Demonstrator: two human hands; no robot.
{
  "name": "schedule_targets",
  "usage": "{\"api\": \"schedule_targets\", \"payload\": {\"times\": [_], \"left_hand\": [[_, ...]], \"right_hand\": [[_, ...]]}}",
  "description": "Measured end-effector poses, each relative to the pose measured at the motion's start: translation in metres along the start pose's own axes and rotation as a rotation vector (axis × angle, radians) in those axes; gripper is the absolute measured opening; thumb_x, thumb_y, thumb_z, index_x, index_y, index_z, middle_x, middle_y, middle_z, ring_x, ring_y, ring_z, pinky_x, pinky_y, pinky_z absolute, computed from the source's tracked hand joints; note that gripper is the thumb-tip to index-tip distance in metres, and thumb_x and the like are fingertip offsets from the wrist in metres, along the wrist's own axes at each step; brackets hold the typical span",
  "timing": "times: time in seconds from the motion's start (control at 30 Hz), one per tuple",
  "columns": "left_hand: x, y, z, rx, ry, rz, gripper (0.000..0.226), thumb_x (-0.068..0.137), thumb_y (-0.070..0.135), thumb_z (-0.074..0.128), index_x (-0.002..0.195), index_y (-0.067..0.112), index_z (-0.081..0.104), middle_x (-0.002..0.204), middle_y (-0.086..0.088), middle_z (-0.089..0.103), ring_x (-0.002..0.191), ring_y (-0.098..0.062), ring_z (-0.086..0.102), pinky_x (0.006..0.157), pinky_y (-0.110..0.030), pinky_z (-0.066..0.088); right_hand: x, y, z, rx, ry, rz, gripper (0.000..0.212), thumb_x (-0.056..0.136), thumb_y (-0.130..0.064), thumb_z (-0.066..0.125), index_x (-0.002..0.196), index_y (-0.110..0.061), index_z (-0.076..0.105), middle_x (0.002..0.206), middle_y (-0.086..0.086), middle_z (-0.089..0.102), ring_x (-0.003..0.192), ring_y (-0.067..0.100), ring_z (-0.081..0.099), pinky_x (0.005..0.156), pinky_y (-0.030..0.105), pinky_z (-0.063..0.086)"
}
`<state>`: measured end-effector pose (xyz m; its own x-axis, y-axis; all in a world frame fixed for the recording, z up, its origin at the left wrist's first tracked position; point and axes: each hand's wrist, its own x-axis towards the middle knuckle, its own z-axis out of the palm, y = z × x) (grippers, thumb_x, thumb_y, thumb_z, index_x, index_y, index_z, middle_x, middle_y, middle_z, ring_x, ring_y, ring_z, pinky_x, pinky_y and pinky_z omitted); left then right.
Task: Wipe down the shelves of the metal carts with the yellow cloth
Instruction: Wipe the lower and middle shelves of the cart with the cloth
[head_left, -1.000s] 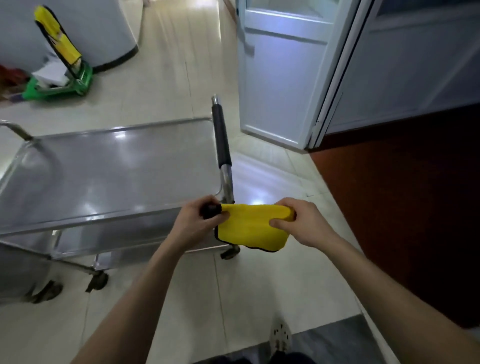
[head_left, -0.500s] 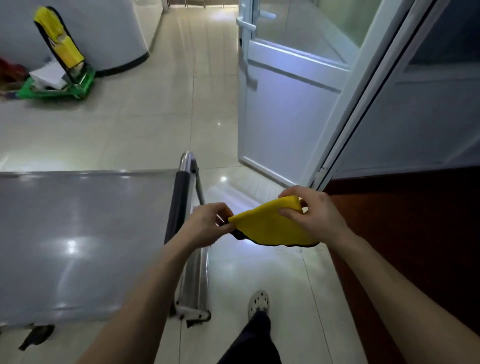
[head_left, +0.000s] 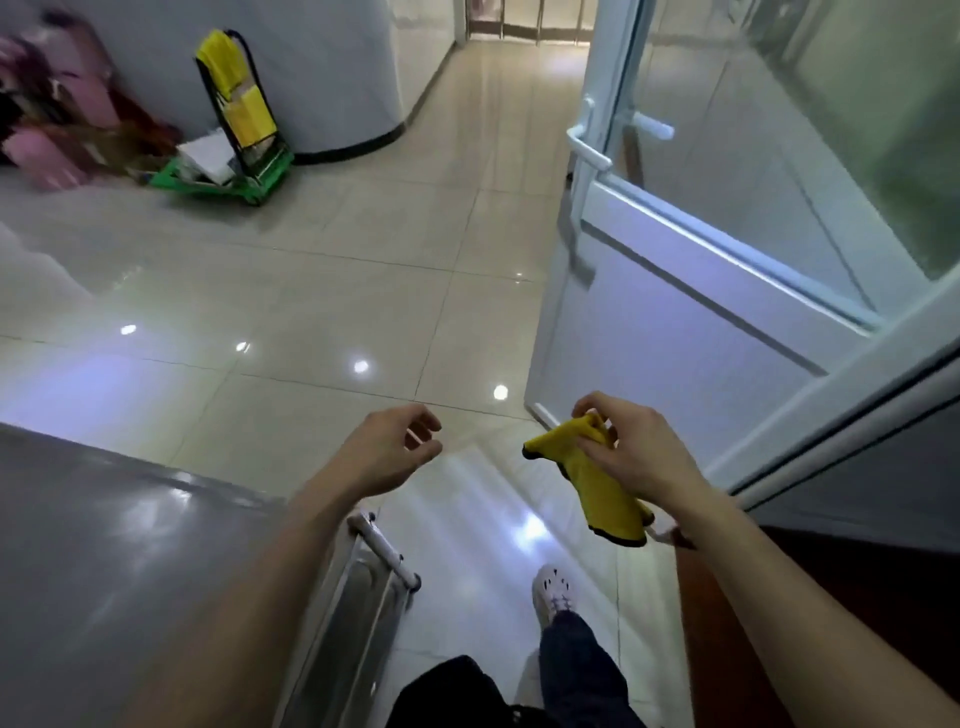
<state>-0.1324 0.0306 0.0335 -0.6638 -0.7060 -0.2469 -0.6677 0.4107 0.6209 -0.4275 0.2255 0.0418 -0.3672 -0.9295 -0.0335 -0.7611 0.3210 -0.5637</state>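
The yellow cloth (head_left: 597, 483) with a dark hem hangs folded from my right hand (head_left: 631, 447), pinched between thumb and fingers in mid-air over the floor. My left hand (head_left: 389, 449) hovers to its left, fingers loosely curled and holding nothing. The metal cart's steel top shelf (head_left: 119, 561) fills the lower left, below my left forearm. Its end rail (head_left: 384, 551) shows just under that arm.
A white glazed door (head_left: 691, 291) stands open at the right, close to my right hand. A green trolley with yellow bags (head_left: 234, 130) and pink bags (head_left: 52, 119) sit against the far wall. Glossy tiled floor (head_left: 311, 270) lies ahead. My shoe (head_left: 553, 592) is below.
My left hand has let go of the cloth and moved left; the cloth now hangs from the right hand alone. The view has tilted up, and the cart sits lower in frame.
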Motion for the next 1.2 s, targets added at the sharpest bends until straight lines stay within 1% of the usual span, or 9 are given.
{"api": "schedule_targets", "payload": {"times": [0.13,0.23,0.47,0.6,0.73,0.87,0.97,1.07,1.2], "left_hand": [[0.052,-0.030,-0.027,-0.013,0.118,-0.189,0.025,0.100,0.037,0.074,0.123,0.028,0.068,0.106,0.013,0.072,0.095,-0.004,0.068,0.090,-0.035,0.059],[0.067,-0.053,-0.048,-0.045,0.182,-0.328,0.028,0.101,0.037,0.074,0.126,0.028,0.066,0.107,0.011,0.071,0.093,-0.005,0.068,0.086,-0.033,0.057],[0.078,-0.133,-0.085,-0.132,0.407,-0.703,0.029,0.102,0.038,0.073,0.128,0.029,0.066,0.106,0.012,0.067,0.091,-0.003,0.066,0.084,-0.029,0.054],[0.101,-0.190,-0.110,-0.129,0.447,-0.858,0.034,0.102,0.040,0.071,0.134,0.029,0.064,0.112,0.011,0.064,0.096,-0.008,0.066,0.093,-0.034,0.057],[0.119,-0.224,-0.143,-0.173,0.488,-0.958,0.037,0.104,0.040,0.069,0.138,0.028,0.061,0.117,0.008,0.064,0.101,-0.009,0.066,0.096,-0.037,0.059],[0.114,-0.237,-0.160,-0.240,0.617,-1.096,0.034,0.104,0.040,0.066,0.136,0.030,0.061,0.116,0.010,0.063,0.098,-0.008,0.065,0.096,-0.035,0.059],[0.105,-0.248,-0.157,-0.291,0.702,-1.245,0.032,0.103,0.040,0.069,0.133,0.031,0.063,0.113,0.011,0.064,0.096,-0.007,0.064,0.092,-0.030,0.056],[0.102,-0.257,-0.141,-0.353,0.798,-1.425,0.028,0.101,0.038,0.069,0.127,0.026,0.064,0.112,0.006,0.063,0.093,-0.014,0.062,0.083,-0.031,0.050],[0.131,-0.261,-0.117,-0.545,0.998,-1.646,0.024,0.100,0.034,0.069,0.120,0.021,0.067,0.115,-0.003,0.066,0.106,-0.027,0.067,0.089,-0.038,0.053]], "right_hand": [[0.134,-0.009,0.015,-0.006,-0.159,-0.134,0.023,0.095,-0.031,0.074,0.113,-0.038,0.062,0.098,-0.003,0.069,0.085,0.019,0.064,0.072,0.039,0.056],[0.222,-0.038,0.029,-0.032,-0.274,-0.275,0.024,0.094,-0.035,0.073,0.114,-0.038,0.059,0.097,-0.005,0.067,0.087,0.019,0.063,0.069,0.036,0.052],[0.401,-0.154,0.109,-0.140,-0.508,-0.599,0.026,0.093,-0.032,0.069,0.116,-0.038,0.056,0.097,-0.005,0.067,0.085,0.020,0.062,0.067,0.037,0.049],[0.475,-0.226,0.177,-0.164,-0.656,-0.758,0.021,0.096,-0.031,0.064,0.113,-0.039,0.055,0.090,-0.008,0.065,0.079,0.016,0.061,0.058,0.031,0.042],[0.520,-0.300,0.225,-0.162,-0.765,-0.945,0.018,0.097,-0.035,0.066,0.114,-0.035,0.059,0.095,-0.006,0.068,0.079,0.014,0.060,0.059,0.025,0.040],[0.547,-0.373,0.263,-0.181,-0.897,-1.122,0.020,0.098,-0.038,0.064,0.118,-0.034,0.060,0.101,-0.006,0.068,0.087,0.018,0.061,0.067,0.032,0.045],[0.556,-0.424,0.300,-0.187,-0.984,-1.295,0.020,0.099,-0.036,0.064,0.118,-0.033,0.061,0.099,-0.006,0.067,0.084,0.017,0.060,0.066,0.032,0.045],[0.555,-0.467,0.344,-0.249,-1.097,-1.492,0.018,0.101,-0.036,0.062,0.118,-0.033,0.061,0.099,-0.006,0.067,0.084,0.018,0.061,0.067,0.032,0.046],[0.544,-0.515,0.397,-0.332,-1.278,-1.771,0.012,0.103,-0.036,0.062,0.115,-0.033,0.060,0.096,-0.009,0.063,0.082,0.019,0.058,0.068,0.034,0.044]]}}
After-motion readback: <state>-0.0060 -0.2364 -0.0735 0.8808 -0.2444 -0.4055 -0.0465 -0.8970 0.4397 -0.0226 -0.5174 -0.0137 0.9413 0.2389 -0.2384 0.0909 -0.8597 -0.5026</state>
